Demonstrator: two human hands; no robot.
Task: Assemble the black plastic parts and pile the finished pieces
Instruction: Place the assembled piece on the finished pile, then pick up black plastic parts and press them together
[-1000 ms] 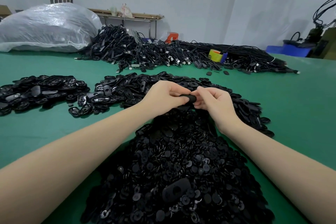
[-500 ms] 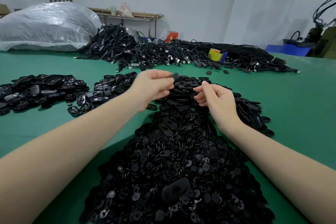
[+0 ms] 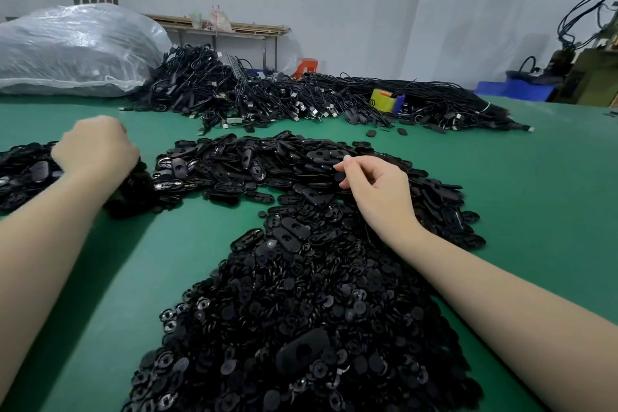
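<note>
Glossy black oval shells (image 3: pixel 294 164) heap beyond the small round discs (image 3: pixel 301 304). The left hand (image 3: pixel 95 147) is blurred, its grip unclear; the right hand (image 3: pixel 374 187) hangs loosely curled, holding nothing.

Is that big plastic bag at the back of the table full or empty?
Full: the plastic bag bulges into a tall rounded mound on the green table. Its contents cannot be told.

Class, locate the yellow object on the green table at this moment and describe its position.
In the head view, the yellow object sits far back, right of centre, nestled in the heap of black cables, with a small blue item against its right side.
</note>
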